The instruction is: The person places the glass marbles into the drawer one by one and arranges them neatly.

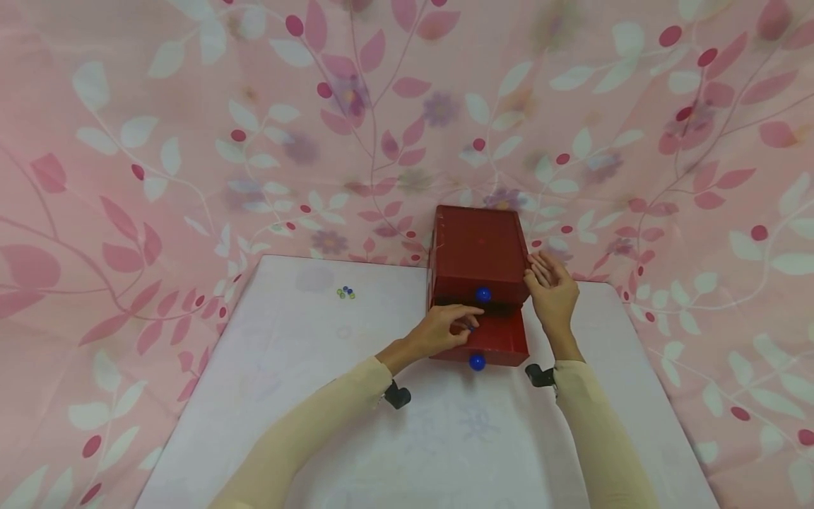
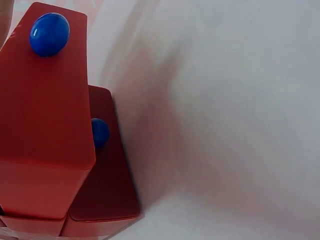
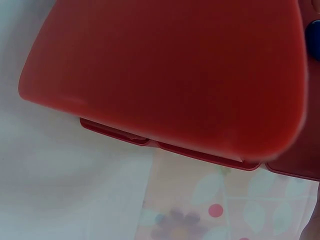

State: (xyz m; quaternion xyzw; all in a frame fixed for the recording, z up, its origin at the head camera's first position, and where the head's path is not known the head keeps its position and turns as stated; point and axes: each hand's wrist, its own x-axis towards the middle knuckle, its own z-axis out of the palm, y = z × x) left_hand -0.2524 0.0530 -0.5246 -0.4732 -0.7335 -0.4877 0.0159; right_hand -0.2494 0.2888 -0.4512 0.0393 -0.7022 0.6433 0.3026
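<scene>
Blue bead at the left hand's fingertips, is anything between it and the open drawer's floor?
Nothing visible: the left hand appears to pinch the blue bead over the open drawer. The right hand is off at the side of the red cabinet.

I found the white table (image 1: 222,367) bearing drawers (image 1: 480,244) at its far edge and, leftward, loose marbles (image 1: 350,291).

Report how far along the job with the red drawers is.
Done: the lower drawer stands open. In hand: the left hand, over it, seems to pinch a small blue bead, while the right hand is at the unit's side. Likely remaining: the loose beads on the table, and closing the drawer.
</scene>
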